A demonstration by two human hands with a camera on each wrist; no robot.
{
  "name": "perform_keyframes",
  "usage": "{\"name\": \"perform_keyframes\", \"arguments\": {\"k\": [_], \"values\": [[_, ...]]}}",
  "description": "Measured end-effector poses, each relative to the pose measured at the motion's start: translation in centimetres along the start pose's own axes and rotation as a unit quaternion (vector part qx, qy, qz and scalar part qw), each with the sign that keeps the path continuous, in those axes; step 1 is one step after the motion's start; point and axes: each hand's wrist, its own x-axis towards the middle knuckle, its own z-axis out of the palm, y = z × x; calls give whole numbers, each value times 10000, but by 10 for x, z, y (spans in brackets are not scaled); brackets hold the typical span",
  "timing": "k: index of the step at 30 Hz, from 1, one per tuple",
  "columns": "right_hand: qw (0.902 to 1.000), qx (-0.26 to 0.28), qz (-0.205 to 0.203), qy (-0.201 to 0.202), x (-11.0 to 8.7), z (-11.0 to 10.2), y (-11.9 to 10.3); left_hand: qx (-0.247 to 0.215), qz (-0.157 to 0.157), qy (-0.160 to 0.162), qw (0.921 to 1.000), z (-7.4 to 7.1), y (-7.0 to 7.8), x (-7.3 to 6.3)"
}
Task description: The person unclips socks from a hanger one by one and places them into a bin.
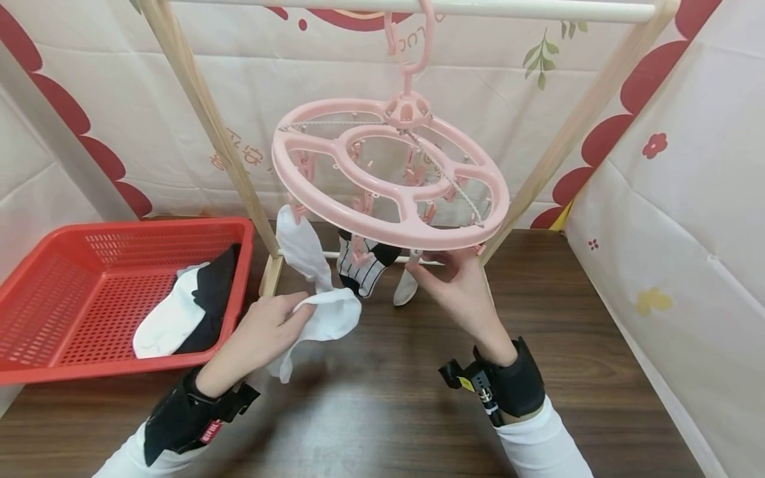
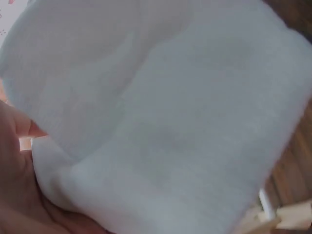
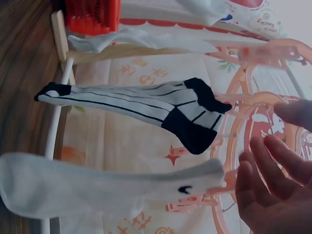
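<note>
A white sock (image 1: 335,313) is pinched between the thumb and fingers of my left hand (image 1: 269,332); it fills most of the left wrist view. My right hand (image 1: 463,292) is raised at the near right rim of a pink round clip hanger (image 1: 358,216). In the right wrist view its fingers (image 3: 273,165) are spread, with nothing between them. Beside them hangs a white sock with a small black mark (image 3: 122,183). Next to it hangs a black-and-white striped sock (image 3: 141,100). Another white sock (image 1: 301,245) hangs from the hanger's left side.
A red basket (image 1: 239,292) stands at the left, with a white sock (image 1: 170,322) and a black sock (image 1: 215,285) inside. The hanger hooks on a white rod (image 1: 526,8) between wooden posts (image 1: 206,106). A lower white bar runs behind the hanging socks.
</note>
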Motion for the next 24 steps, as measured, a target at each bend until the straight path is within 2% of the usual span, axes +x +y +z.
{"name": "perform_keyframes", "arguments": {"k": [6,12,14,17,21,24], "values": [[9982,-305,-256,459,4,-2,1,362,-100,336,9987,-29,-6,-8],[9897,-843,-829,813,14,3,-11,718,-393,630,9947,-60,-19,-15],[9851,-1073,-934,971,17,5,-11,825,-559,666,9928,-71,-25,-16],[9798,-1387,-870,1150,20,6,-4,993,-933,621,9887,-89,-33,-17],[9769,-1466,-849,1306,24,4,8,1061,-1433,527,9826,-112,-45,-18],[9775,-1353,-975,1293,27,5,11,877,-1844,383,9782,-127,-55,-18]]}}
